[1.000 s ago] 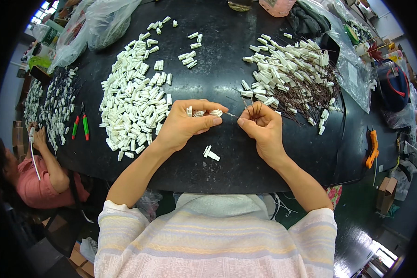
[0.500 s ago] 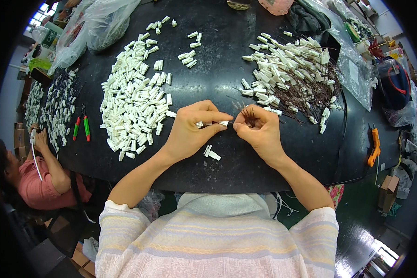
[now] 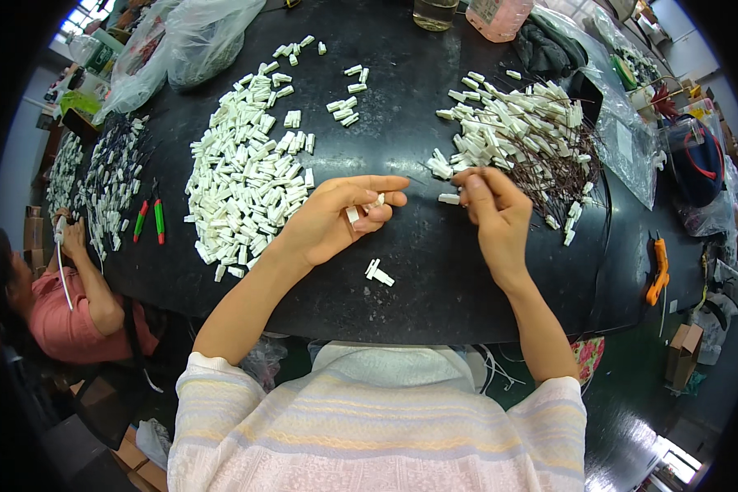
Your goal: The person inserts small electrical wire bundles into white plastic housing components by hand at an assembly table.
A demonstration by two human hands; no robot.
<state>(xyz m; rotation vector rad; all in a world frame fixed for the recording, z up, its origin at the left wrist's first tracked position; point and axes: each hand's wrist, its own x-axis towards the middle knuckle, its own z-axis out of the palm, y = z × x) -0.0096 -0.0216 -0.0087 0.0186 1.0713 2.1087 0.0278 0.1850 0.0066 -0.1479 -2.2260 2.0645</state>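
My left hand (image 3: 332, 215) is palm up over the table, index finger stretched out and the other fingers curled around a few small white plastic connectors (image 3: 353, 215). Beyond its fingertips, to the right, my right hand (image 3: 498, 215) has its thumb and fingers pinched together. Thin dark wires (image 3: 422, 180) stick out leftward from this pinch; most of their length is hidden by the fingers. Next to the right fingertips a white connector (image 3: 448, 198) shows; whether a wire joins it I cannot tell. Nearer me, a couple of loose connectors (image 3: 379, 273) lie on the black table (image 3: 402, 316).
A big heap of white connectors (image 3: 250, 164) lies to the left, and a pile of wired connectors (image 3: 517, 123) to the right. Red-and-green handled cutters (image 3: 158, 220) and an orange tool (image 3: 658, 271) lie farther out. At far left, another person (image 3: 86, 303) works.
The right hand has moved right, away from the left, toward the wired pile. My left index finger has straightened from its pinch, and the connector between its fingertips is no longer there.
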